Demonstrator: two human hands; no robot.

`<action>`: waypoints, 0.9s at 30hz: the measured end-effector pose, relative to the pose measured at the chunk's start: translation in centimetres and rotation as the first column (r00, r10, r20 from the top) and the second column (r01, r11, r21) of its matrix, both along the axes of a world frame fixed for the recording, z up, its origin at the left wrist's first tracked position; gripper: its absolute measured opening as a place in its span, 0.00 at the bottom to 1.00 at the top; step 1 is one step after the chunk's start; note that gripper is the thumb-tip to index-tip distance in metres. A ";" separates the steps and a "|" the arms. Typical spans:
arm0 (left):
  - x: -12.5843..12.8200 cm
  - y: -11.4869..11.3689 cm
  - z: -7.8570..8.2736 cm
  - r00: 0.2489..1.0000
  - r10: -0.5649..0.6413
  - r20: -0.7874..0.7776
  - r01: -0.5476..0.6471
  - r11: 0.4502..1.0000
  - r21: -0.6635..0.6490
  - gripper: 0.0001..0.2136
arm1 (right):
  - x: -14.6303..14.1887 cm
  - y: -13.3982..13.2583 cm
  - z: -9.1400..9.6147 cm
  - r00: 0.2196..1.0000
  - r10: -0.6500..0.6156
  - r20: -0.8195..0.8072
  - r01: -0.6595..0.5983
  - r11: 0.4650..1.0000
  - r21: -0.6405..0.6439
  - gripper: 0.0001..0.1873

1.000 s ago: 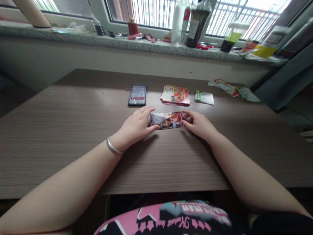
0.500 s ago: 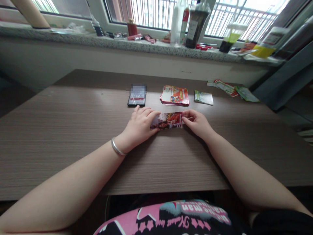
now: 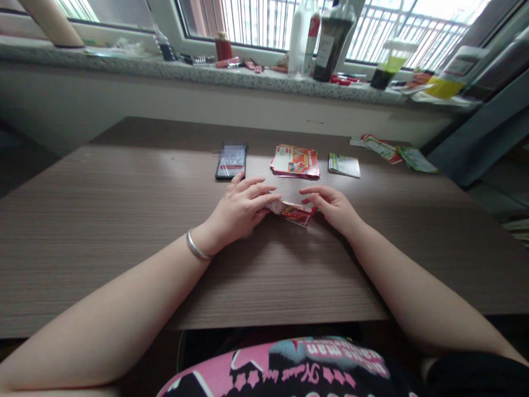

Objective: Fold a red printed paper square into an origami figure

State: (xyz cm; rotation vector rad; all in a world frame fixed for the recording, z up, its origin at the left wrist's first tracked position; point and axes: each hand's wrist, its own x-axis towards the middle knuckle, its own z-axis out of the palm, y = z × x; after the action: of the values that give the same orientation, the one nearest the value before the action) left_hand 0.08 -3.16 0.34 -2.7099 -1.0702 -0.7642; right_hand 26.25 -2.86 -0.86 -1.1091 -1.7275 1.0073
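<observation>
A folded, printed leaflet point(image 3: 292, 212) in red and dark colours is tilted above the table between my hands. My left hand point(image 3: 243, 207) grips its left end, thumb below and fingers over the top. At the leaflet's right end is my right hand point(image 3: 328, 205), its fingers apart; whether a fingertip touches the paper I cannot tell. Just beyond my left fingers lies a phone point(image 3: 231, 162) with a lit screen. Behind the leaflet sits a stack of red and orange leaflets point(image 3: 295, 161), and right of it a smaller pile of white and green papers point(image 3: 344, 165).
Green and red printed slips point(image 3: 382, 149) lie at the table's point(image 3: 103, 237) back right. Bottles point(image 3: 333, 47), a red jar point(image 3: 223, 48) and small items line the stone windowsill point(image 3: 185, 69) beyond. A grey curtain point(image 3: 475, 132) hangs at the right.
The leaflet has tipped, its right end dropping toward me. My right fingers have loosened from its right edge and spread. My left fingers have shifted over its left end.
</observation>
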 end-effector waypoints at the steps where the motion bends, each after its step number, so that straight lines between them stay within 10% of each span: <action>1: 0.0 0.1 -0.1 1.000 -0.008 -0.002 0.008 1.000 0.013 0.16 | -0.1 0.0 0.0 1.000 0.026 0.015 -0.026 1.000 -0.007 0.19; 14: 0.5 -0.1 0.0 0.999 -0.034 -0.012 0.034 0.999 0.006 0.13 | -0.9 -1.1 0.9 0.980 0.201 -0.019 -0.201 0.972 -0.122 0.24; 27: 0.0 0.3 0.0 0.994 -0.063 -0.085 0.065 0.997 0.028 0.10 | 0.1 0.3 -0.3 0.945 -0.156 0.288 0.133 0.986 0.098 0.13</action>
State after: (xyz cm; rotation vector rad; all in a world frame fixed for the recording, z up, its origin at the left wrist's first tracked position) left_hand 0.05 -2.88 0.39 -2.7356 -0.9503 -0.6639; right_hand 26.37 -2.59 -1.14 -1.3685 -1.8686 0.7050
